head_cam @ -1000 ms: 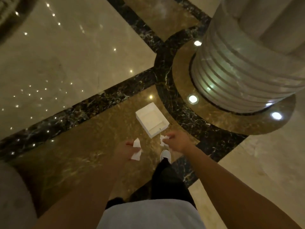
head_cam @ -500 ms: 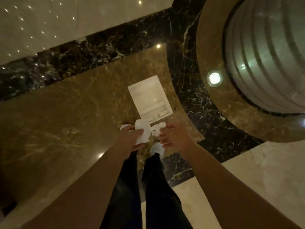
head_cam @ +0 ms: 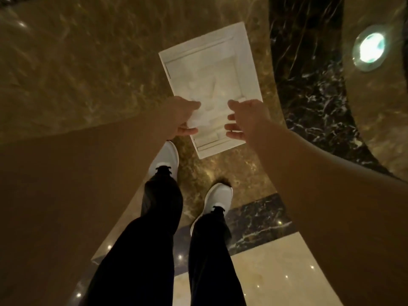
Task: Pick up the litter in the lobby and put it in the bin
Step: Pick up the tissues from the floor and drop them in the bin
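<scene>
A shallow white rectangular box (head_cam: 242, 62) lies open on the brown marble floor, with pale crumpled bits of paper inside it, blurred. My left hand (head_cam: 181, 118) hovers over its near left edge and pinches a crumpled white paper scrap (head_cam: 195, 120) between thumb and fingers. My right hand (head_cam: 245, 120) hovers over the near right edge, its fingers spread and nothing visible in them. Both hands are a little above the box and apart from each other.
My two white shoes (head_cam: 165, 157) (head_cam: 218, 197) and dark trousers stand just short of the box. A black marble band (head_cam: 309, 85) curves to the right around a round floor light (head_cam: 371, 47). Pale marble tiles (head_cam: 276, 272) lie behind my feet.
I have stepped up to the box and bent over it, so it looks much larger. My right hand has let go of its paper scrap and opened; the left still holds its scrap.
</scene>
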### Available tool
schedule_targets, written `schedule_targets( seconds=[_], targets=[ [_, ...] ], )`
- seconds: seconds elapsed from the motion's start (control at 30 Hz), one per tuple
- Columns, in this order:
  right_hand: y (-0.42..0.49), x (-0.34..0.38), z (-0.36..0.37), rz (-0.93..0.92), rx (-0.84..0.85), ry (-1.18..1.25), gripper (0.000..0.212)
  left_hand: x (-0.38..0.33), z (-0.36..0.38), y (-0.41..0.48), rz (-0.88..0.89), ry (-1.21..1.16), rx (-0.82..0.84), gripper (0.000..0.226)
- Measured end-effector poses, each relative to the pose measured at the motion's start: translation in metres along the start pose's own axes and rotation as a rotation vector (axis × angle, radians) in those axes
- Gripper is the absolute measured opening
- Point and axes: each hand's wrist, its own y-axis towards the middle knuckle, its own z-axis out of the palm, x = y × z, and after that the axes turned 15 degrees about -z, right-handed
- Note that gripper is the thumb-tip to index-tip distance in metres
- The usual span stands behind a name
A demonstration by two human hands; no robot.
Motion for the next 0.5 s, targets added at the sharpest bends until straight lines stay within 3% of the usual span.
schedule_targets(
  seconds=[0.27, 0.5],
  targets=[
    [-0.016, 0.051, -0.006, -0.081, 0.173, -0.209, 0.022, -0.006, -0.011, -0.031, 0.009, -0.057, 0.027, 0.015],
    [-0.121, 0.088, -0.056, -0.161, 0.257, -0.38, 0.014, 0.037, -0.024, -0.181, 0.137, -0.012, -0.12, 0.015]
  ],
)
